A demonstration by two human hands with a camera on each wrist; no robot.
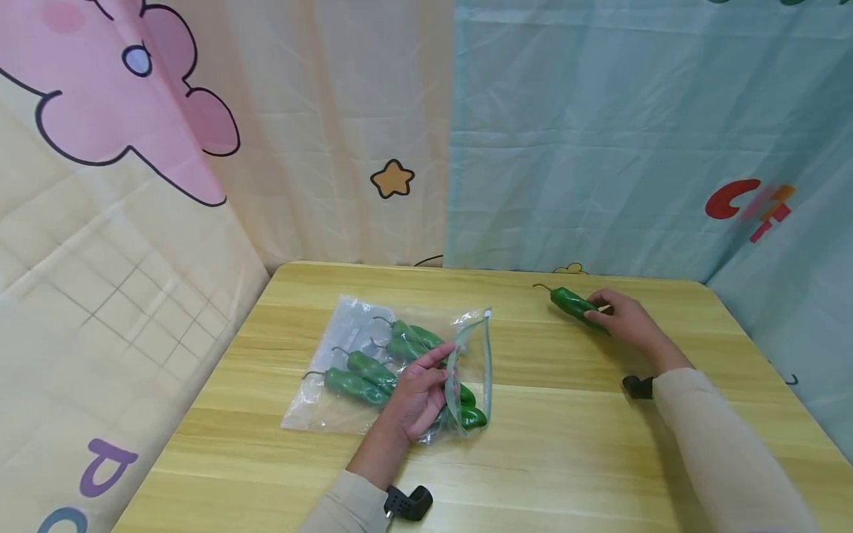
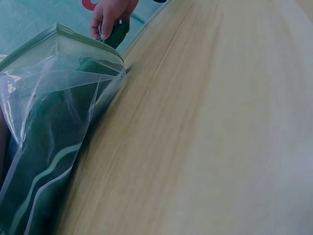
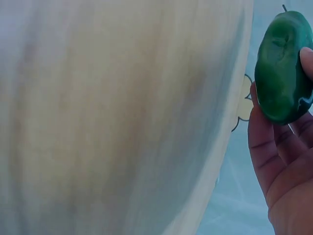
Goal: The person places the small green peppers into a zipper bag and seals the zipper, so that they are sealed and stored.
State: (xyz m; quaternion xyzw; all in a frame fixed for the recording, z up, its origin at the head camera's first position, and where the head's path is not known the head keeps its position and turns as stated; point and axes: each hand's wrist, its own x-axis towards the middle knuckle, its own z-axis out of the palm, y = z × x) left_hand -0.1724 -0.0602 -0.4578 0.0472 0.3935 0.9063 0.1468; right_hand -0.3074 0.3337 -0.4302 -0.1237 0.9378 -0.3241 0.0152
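A clear zip bag (image 1: 312,411) lies on the table with several long green peppers (image 1: 353,386) inside, their stems toward the left. Its mouth, edged by a pale green zip strip (image 1: 489,370), gapes toward the right. My left hand (image 1: 416,396) grips the bag near the mouth, index finger stretched along the upper lip. In the left wrist view the raised mouth of the bag (image 2: 49,83) hides most of that hand. To the right of the bag, my right hand (image 1: 623,318) holds one green pepper (image 1: 569,301) between thumb and fingers, stem pointing left. The right wrist view shows this pepper (image 3: 281,68) up close, glossy and dented.
The wooden table (image 1: 553,459) has its back edge against a printed curtain (image 1: 573,148). More curtain hangs along the left and right sides. A black wrist device (image 1: 409,503) sits on the left wrist and another (image 1: 637,386) on the right.
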